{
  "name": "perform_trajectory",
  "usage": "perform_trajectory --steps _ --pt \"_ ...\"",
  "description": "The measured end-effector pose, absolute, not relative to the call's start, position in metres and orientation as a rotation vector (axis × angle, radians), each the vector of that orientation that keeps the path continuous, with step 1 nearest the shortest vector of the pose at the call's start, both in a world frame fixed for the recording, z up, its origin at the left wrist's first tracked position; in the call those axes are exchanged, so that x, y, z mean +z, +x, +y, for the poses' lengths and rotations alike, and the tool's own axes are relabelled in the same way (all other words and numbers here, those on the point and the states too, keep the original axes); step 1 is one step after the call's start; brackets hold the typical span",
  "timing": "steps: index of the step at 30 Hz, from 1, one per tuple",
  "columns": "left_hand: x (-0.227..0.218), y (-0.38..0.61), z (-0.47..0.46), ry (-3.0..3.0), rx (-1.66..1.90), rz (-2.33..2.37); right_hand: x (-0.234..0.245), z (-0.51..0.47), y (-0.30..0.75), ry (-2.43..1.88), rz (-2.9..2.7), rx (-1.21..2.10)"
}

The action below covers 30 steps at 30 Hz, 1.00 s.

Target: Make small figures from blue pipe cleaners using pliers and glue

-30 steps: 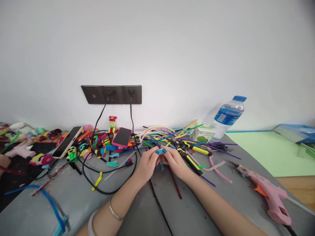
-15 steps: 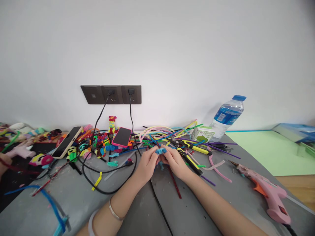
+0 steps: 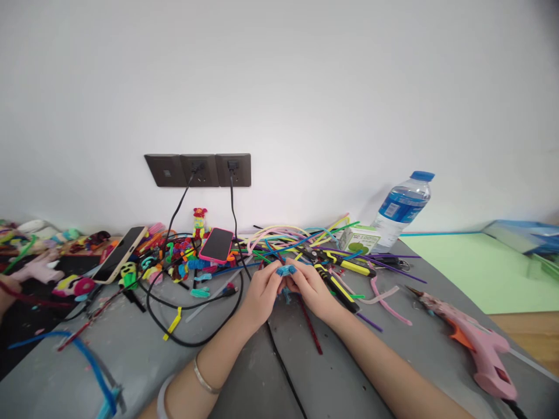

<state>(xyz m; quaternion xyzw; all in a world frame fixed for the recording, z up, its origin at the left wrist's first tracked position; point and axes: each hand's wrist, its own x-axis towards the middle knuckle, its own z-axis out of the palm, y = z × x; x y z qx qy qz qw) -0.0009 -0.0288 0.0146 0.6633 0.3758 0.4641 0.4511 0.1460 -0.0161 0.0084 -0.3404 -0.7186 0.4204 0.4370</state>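
Between my fingertips, just above the grey table, is a small light-blue fuzzy piece point(image 3: 286, 270) that looks like shaped pipe cleaner. My left hand point(image 3: 262, 289) pinches it from the left, and my right hand point(image 3: 312, 288) pinches it from the right, the two hands nearly touching. A blue fuzzy end hangs below the fingers; most of the piece is hidden by them. Under my right hand a dark red pipe cleaner point(image 3: 311, 326) lies on the table. Black-and-yellow pliers point(image 3: 338, 288) lie right beyond that hand.
A pink glue gun point(image 3: 480, 346) lies at the right. A water bottle point(image 3: 402, 209) leans against the wall by a small box point(image 3: 358, 239). Loose pipe cleaners point(image 3: 297, 234), a pink-cased phone point(image 3: 217, 244) and black cables point(image 3: 192, 343) spread ahead. Another person's hand point(image 3: 9, 294) shows far left.
Both hands stay in nearly the same place, still pinching the light-blue piece, with only slight finger movement. The whole view has shifted a few pixels.
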Motion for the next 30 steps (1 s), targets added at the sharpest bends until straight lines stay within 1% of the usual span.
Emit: perform_trajectory --steps 6,13,18,22,27,30 --pt "0.012 0.002 -0.028 1.485 1.196 0.907 0.006 -0.017 0.144 -0.864 -1.799 0.981" --pt "0.016 0.001 -0.021 1.355 1.256 0.882 0.010 -0.019 0.146 -0.921 -1.918 0.781" --pt "0.014 -0.010 -0.009 1.431 1.309 0.911 0.013 -0.016 0.153 -0.937 -1.977 0.793" --pt "0.010 -0.017 0.000 1.328 1.400 0.952 0.021 -0.010 0.162 -1.023 -2.037 0.724" --pt "0.009 -0.020 0.002 1.472 1.408 1.050 0.026 -0.006 0.174 -1.206 -2.344 0.808" --pt "0.009 -0.019 0.000 1.639 1.326 1.142 0.026 -0.006 0.179 -1.344 -2.418 0.747"
